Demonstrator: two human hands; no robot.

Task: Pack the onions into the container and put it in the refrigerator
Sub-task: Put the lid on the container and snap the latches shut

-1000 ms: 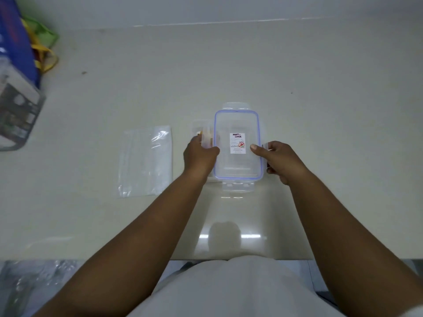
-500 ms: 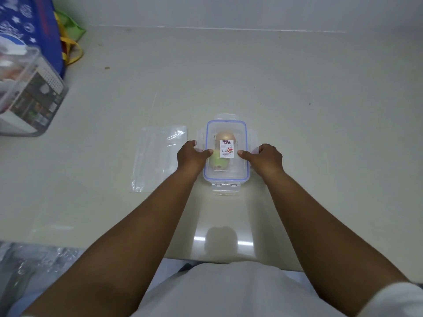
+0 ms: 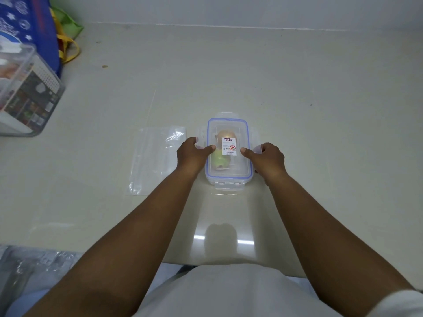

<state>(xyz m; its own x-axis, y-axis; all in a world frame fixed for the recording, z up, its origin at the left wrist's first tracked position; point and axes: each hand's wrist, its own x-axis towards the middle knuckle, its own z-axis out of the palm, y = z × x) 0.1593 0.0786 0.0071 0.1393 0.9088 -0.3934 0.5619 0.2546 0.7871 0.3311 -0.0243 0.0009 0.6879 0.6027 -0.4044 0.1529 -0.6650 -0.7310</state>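
The lidded container [image 3: 229,152], long axis up-frame, is flanked and gripped by left hand [image 3: 191,154] and right hand [image 3: 266,159] at its side clips.

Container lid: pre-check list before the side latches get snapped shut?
1. Two onions inside the clear rectangular plastic container: ok.
2. Blue-rimmed transparent lid sits square on the box: ok.
3. Left hand at the left side latch, thumb on the lid: ok.
4. Right hand at the right side latch, thumb on the lid: ok.
5. Near end latch and far end latch locked: cannot tell.
6. Clear plastic bag lies apart from the box, left of it: ok.
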